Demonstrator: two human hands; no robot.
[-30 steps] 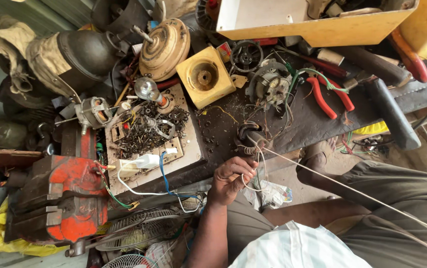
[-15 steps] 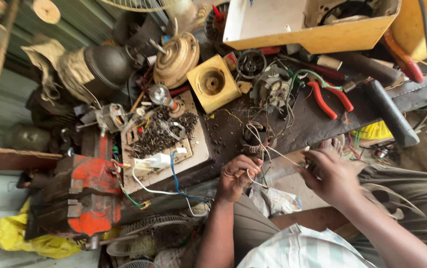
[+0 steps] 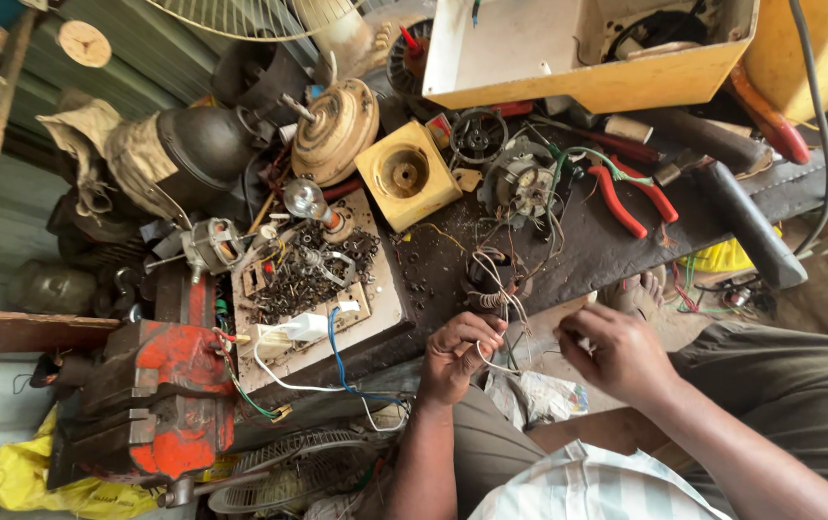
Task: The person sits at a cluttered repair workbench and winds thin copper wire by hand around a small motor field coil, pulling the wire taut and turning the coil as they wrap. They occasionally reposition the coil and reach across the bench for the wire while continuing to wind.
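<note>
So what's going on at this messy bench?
A person sits at a cluttered dark workbench. Their left hand grips a small dark motor coil with pale wires at the bench edge, while the right hand pinches a thin pale wire coming off it. Red-handled pliers and an orange bench vise sit unused.

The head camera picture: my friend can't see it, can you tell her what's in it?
Two hands work thin wire on a small motor coil at a cluttered bench; the left hand pinches the wire, the right hand is beside it. Red pliers and an orange vise lie nearby.
</note>
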